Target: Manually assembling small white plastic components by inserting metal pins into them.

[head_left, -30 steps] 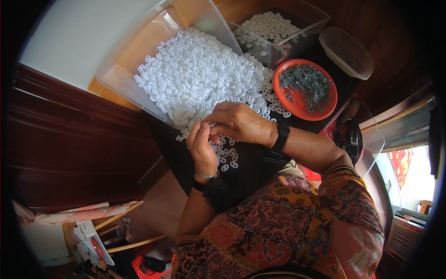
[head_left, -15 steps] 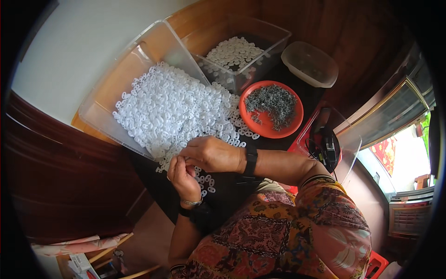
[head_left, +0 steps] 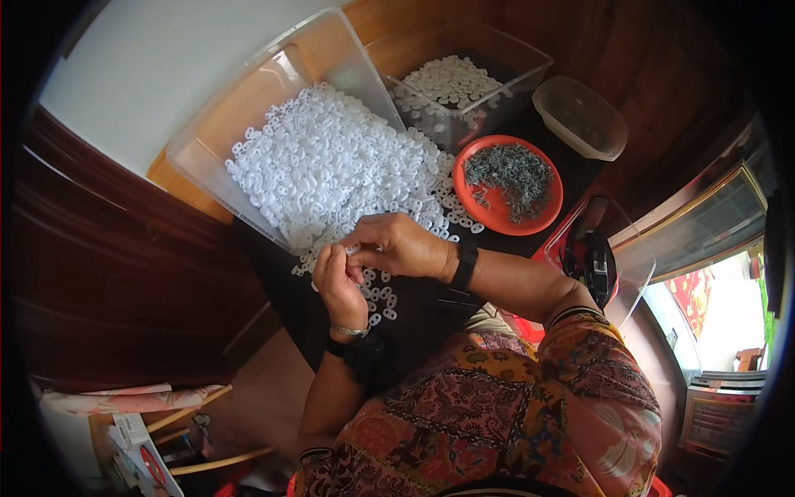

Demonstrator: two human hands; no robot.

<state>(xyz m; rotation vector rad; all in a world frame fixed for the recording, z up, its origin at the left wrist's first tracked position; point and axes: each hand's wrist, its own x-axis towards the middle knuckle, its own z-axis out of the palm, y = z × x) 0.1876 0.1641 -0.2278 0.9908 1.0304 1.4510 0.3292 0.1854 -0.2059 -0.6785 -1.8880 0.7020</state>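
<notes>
My left hand (head_left: 341, 287) and my right hand (head_left: 401, 246) meet fingertip to fingertip over the near edge of a heap of small white two-holed plastic pieces (head_left: 331, 174). Both are closed in a pinch, and whatever lies between the fingers is too small and hidden to name. The heap spills from a tilted clear plastic bin (head_left: 195, 170) onto the black tabletop (head_left: 277, 277). Several loose white pieces (head_left: 383, 296) lie just right of my left hand. To the right of the heap, an orange-red plate (head_left: 494, 217) carries a pile of small grey metal pieces (head_left: 517, 174).
Behind the plate stands a clear bin (head_left: 530, 79) with more white pieces (head_left: 451, 81). An oval translucent tub (head_left: 580, 120) sits at the far right of the table. Beside my right forearm, a clear box (head_left: 633, 273) holds dark items with a cable. A dark wooden panel is at left.
The whole view has shifted, so table and containers sit a little further right and higher. My right fingers have drawn slightly apart from my left palm, though the fingertips still meet.
</notes>
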